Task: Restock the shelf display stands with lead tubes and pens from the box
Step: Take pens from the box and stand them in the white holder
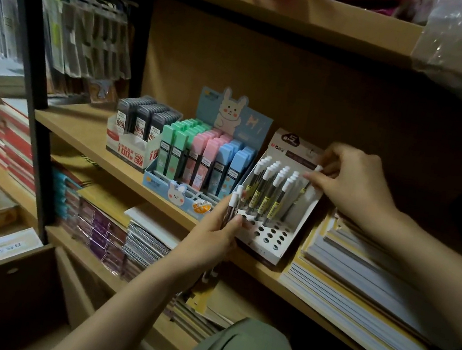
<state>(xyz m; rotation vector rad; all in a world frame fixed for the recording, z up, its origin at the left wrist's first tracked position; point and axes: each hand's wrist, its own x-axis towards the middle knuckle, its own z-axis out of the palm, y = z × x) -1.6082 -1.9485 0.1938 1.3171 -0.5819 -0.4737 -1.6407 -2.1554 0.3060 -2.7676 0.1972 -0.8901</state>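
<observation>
Two hands restock a white pen stand on a shelf.

Right hand [346,179] pinches one white-capped pen [312,177] at the pen stand's [270,243] back row; left hand [213,233] grips a small bundle of pens [232,206] upright at the stand's front edge — rows behind hold pens, front holes open. Pastel lead tubes [205,158] fill the rabbit-printed stand [177,193] just beside it.

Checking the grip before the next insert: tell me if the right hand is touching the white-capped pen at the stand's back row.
Touching. The head view shows the right hand pinching the white-capped pen at its cap, over the pen stand.
</observation>
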